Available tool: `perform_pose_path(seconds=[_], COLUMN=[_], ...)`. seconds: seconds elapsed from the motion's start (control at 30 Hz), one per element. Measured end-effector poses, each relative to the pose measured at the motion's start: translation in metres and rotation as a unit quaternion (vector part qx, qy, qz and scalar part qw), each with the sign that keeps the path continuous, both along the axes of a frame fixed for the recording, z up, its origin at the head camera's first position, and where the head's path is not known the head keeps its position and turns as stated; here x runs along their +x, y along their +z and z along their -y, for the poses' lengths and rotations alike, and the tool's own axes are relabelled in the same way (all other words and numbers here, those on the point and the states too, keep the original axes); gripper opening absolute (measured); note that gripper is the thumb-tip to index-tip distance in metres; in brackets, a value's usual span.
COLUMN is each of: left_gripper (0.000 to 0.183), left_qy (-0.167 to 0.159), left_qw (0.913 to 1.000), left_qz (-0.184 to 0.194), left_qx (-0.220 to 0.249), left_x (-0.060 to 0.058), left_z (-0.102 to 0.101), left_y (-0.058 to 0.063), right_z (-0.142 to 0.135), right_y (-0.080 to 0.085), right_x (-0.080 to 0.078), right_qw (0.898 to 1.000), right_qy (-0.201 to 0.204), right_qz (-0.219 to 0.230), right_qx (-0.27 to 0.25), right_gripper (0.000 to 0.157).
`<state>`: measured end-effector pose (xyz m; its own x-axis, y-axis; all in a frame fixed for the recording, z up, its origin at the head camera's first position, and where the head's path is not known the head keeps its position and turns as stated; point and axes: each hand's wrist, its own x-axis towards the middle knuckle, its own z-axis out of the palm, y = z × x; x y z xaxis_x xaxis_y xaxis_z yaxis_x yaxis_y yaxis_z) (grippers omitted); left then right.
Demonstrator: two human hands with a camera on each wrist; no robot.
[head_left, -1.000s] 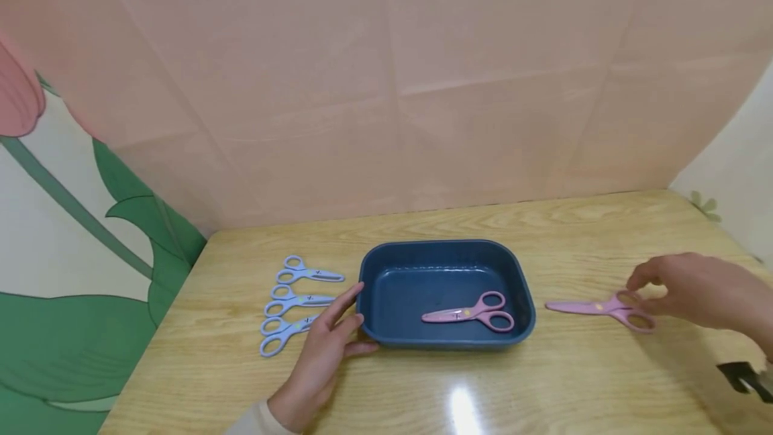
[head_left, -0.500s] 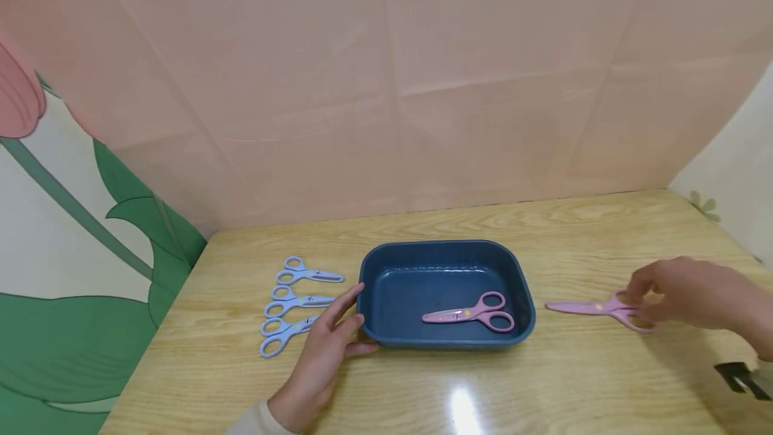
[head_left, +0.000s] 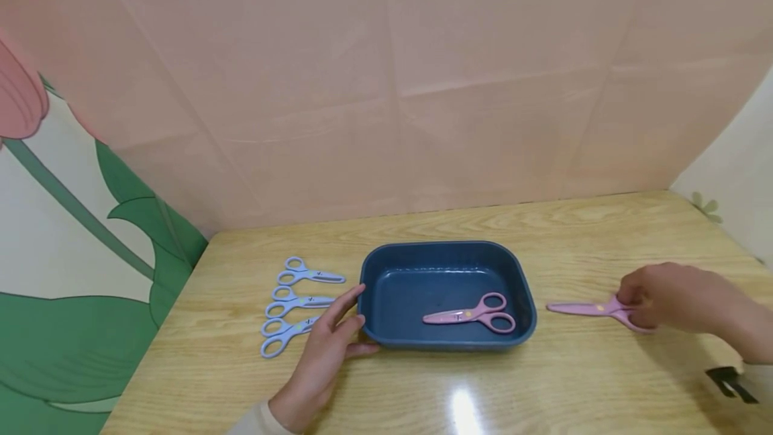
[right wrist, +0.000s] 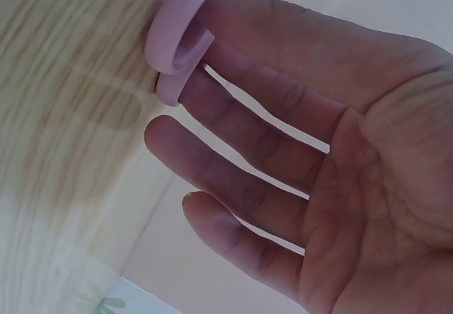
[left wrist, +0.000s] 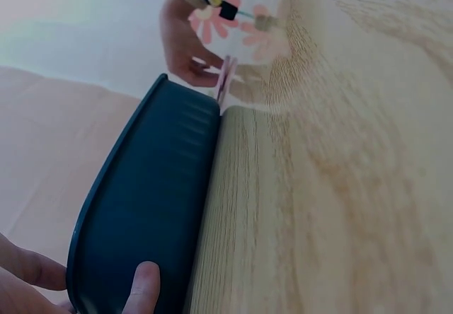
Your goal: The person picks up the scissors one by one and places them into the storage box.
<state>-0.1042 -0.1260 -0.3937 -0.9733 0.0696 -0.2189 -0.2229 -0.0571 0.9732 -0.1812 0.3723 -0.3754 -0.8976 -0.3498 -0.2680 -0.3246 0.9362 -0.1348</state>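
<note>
While LH (head_left: 317, 361) touches tray (head_left: 398, 294), RH (head_left: 679, 297) pinches pink scissors (head_left: 586, 308) outside.

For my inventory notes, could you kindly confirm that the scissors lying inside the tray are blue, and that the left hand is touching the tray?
Not quite: the scissors lying inside the tray are pink, not blue, as the head view shows. The left hand is indeed touching the tray.
</note>
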Motion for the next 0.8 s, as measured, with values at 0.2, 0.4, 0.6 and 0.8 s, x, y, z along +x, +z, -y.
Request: perform_pose_path(seconds=[0.2, 0.4, 0.6, 0.8], left_gripper=[0.051, 0.051, 0.05, 0.05], left_qy=[0.001, 0.001, 0.0, 0.001], left_qw=[1.0, 1.0, 1.0, 0.9999], left_qz=[0.0, 0.001, 0.001, 0.002], left_qx=[-0.001, -0.002, -0.005, -0.01], left_x=[0.0, 0.0001, -0.0003, -0.0003], left_z=[0.0002, 0.0005, 0.0006, 0.0006], left_y=[-0.0003, -0.0002, -0.0008, -0.0006], right_z=[0.0015, 0.0039, 0.0069, 0.0047], right_y=[-0.0027, 0.0, -0.0002, -0.0036], right_x=[-0.0006, 0.0018, 0.0062, 0.0037], right_qw=[1.0, 1.0, 0.999, 0.999], right_qy=[-0.016, -0.02, 0.002, 0.015], right_qz=[0.023, -0.002, -0.045, -0.044], right_qx=[0.008, 0.008, 0.008, 0.004], right_gripper=[0.014, 0.016, 0.022, 0.025])
